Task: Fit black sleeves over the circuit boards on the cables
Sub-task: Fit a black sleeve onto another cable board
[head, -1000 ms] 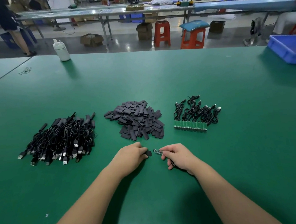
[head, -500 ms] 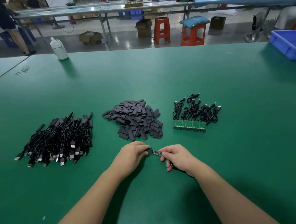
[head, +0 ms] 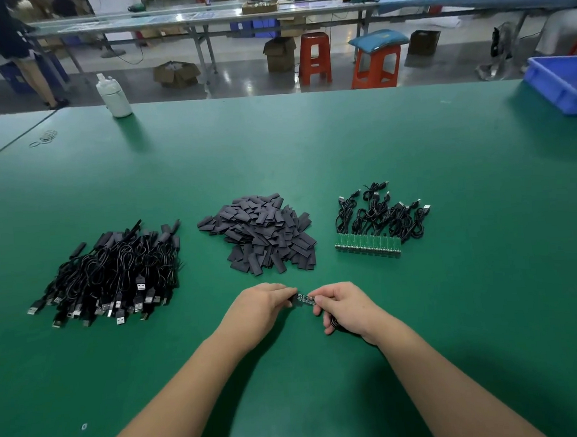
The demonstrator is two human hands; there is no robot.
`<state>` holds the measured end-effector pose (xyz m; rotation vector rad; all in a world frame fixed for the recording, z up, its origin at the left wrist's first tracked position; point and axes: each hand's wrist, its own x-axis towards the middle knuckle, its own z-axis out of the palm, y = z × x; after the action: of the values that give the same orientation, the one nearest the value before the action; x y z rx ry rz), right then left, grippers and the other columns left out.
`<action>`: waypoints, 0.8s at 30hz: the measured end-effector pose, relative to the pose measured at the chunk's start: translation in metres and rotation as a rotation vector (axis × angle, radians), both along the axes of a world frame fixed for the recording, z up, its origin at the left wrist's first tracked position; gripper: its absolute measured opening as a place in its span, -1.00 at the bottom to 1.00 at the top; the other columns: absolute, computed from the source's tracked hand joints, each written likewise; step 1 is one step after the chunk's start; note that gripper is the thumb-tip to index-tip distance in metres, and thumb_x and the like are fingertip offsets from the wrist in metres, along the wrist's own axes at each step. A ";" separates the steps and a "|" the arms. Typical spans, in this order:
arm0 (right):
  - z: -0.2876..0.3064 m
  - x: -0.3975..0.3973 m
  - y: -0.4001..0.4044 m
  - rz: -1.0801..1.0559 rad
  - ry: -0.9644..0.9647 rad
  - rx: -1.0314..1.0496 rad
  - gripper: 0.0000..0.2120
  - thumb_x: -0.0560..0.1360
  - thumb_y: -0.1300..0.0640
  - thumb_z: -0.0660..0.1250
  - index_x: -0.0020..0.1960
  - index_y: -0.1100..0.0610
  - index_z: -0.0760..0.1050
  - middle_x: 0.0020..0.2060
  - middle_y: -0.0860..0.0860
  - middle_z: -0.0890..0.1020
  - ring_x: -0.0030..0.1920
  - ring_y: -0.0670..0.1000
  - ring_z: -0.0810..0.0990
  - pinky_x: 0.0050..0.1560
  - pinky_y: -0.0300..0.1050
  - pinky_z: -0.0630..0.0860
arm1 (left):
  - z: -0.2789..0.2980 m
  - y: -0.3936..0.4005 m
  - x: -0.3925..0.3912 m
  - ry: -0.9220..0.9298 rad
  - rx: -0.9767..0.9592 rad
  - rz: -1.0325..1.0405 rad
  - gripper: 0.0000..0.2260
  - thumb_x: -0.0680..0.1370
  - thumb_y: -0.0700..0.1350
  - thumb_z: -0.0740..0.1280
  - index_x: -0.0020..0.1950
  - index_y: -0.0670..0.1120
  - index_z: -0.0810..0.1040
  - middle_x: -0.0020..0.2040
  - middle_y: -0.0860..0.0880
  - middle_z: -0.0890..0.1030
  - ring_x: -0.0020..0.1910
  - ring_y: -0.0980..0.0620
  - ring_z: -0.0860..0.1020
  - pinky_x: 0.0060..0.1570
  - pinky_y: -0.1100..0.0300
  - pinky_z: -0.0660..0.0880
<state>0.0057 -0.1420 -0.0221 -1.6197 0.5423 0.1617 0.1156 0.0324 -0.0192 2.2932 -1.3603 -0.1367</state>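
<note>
My left hand (head: 262, 307) pinches a black sleeve (head: 295, 300) and my right hand (head: 345, 306) pinches the circuit board (head: 307, 299), just before the sleeve pile (head: 261, 233) on the green worktop (head: 445, 161). Behind the pile, beyond the worktop, orange stools (head: 314, 58) stand on a grey floor (head: 238, 79).

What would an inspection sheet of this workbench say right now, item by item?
Surface: green table.
Job's things: pile of black sleeves; row of bare circuit boards; one circuit board between the hands, sleeve at its left end.
Clutter: white bottle, rubber bands, blue bin.
Grippers: left hand pinches the sleeve; right hand pinches the board.
Cables: sleeved heap; unsleeved bundle.
Surroundings: orange stools, cardboard boxes.
</note>
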 end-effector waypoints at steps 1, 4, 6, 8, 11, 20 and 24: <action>0.000 0.000 0.000 0.000 -0.002 -0.003 -0.82 0.66 0.27 0.18 0.12 0.14 0.55 -0.28 0.05 0.58 -0.46 -0.04 0.51 -0.33 -0.17 0.58 | -0.001 -0.002 -0.001 0.026 -0.019 0.019 -0.75 0.62 -0.17 0.30 0.28 -0.10 0.60 0.16 0.01 0.65 0.13 0.02 0.58 0.16 0.20 0.47; 0.001 0.000 -0.001 -0.007 -0.002 -0.005 -0.81 0.67 0.27 0.18 0.14 0.16 0.57 -0.31 0.03 0.58 -0.46 -0.03 0.51 -0.32 -0.16 0.58 | -0.002 -0.005 -0.002 0.085 -0.066 0.076 -0.79 0.61 -0.17 0.33 0.22 -0.11 0.64 0.10 -0.02 0.67 0.06 0.00 0.60 0.13 0.20 0.48; 0.001 -0.001 -0.001 -0.013 0.002 -0.007 -0.79 0.67 0.26 0.18 0.16 0.19 0.58 -0.35 0.00 0.57 -0.47 -0.03 0.51 -0.31 -0.16 0.58 | -0.002 -0.003 -0.001 0.119 -0.091 0.114 -0.81 0.60 -0.17 0.35 0.19 -0.10 0.65 0.06 -0.01 0.68 0.02 0.03 0.61 0.09 0.28 0.46; 0.001 -0.001 -0.001 -0.022 0.002 -0.003 -0.78 0.67 0.26 0.18 0.19 0.22 0.58 -0.35 0.00 0.57 -0.45 -0.03 0.51 -0.29 -0.14 0.60 | -0.001 -0.001 0.000 0.135 -0.130 0.152 -0.82 0.58 -0.17 0.37 0.16 -0.08 0.67 0.03 0.03 0.69 -0.01 0.11 0.60 0.05 0.47 0.38; 0.000 -0.001 -0.001 -0.027 -0.002 0.002 -0.77 0.66 0.26 0.18 0.22 0.24 0.56 -0.29 0.03 0.57 -0.43 -0.02 0.51 -0.26 -0.12 0.61 | -0.001 0.001 0.001 0.148 -0.168 0.174 -0.83 0.56 -0.17 0.40 0.13 -0.06 0.68 0.01 0.07 0.70 -0.05 0.23 0.57 0.02 0.60 0.30; -0.003 -0.001 -0.003 -0.013 0.002 -0.005 -0.77 0.66 0.26 0.18 0.21 0.23 0.57 -0.27 0.04 0.58 -0.42 -0.02 0.51 -0.22 -0.07 0.63 | -0.006 0.003 0.004 0.134 -0.119 0.106 -0.81 0.57 -0.14 0.39 0.17 -0.04 0.66 0.04 0.10 0.68 -0.01 0.20 0.58 0.06 0.48 0.39; -0.004 0.000 -0.003 -0.011 0.003 -0.015 -0.77 0.66 0.26 0.18 0.20 0.22 0.58 -0.29 0.04 0.58 -0.42 -0.02 0.51 -0.21 -0.06 0.63 | -0.005 0.004 0.005 0.139 -0.118 0.097 -0.80 0.56 -0.16 0.39 0.17 -0.04 0.66 0.05 0.10 0.68 -0.02 0.23 0.57 0.06 0.50 0.38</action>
<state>0.0053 -0.1446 -0.0258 -1.6311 0.5558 0.1519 0.1201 0.0361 -0.0244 2.2029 -1.1550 -0.1755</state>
